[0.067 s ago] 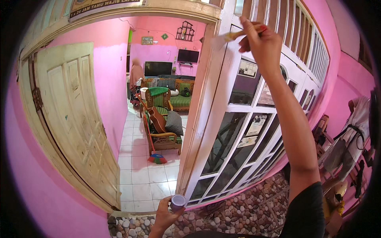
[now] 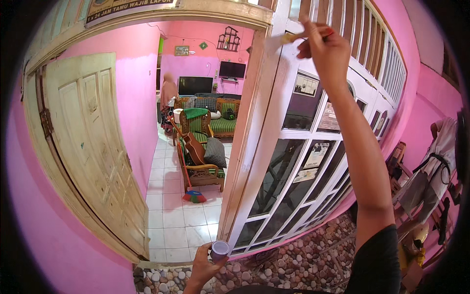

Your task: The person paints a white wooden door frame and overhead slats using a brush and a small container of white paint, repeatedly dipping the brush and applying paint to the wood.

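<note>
My right hand [image 2: 327, 46] is raised high, its fingers closed round a paintbrush [image 2: 290, 37] with a yellowish ferrule. The pale, blurred bristles are at the upper part of the door frame post [image 2: 250, 139]; I cannot tell whether they touch it. Pale lilac-white covers part of the post, while its inner edge looks brownish pink. Low down, my left hand [image 2: 204, 264] grips a small cup [image 2: 220, 249] with pale lilac stuff inside, near the foot of the post.
A worn cream door [image 2: 88, 152] stands open at left. White-framed window panels [image 2: 293, 182] adjoin the post. Inside are a wooden armchair [image 2: 205, 169] with a guitar [image 2: 194, 148], a broom [image 2: 194, 196] and a person [image 2: 168, 100]. Pebbled ground [image 2: 303, 259] lies below; clothes [image 2: 433, 161] hang at right.
My right hand and the paintbrush have shifted slightly right and up along the top of the post. The left hand and cup have stayed put.
</note>
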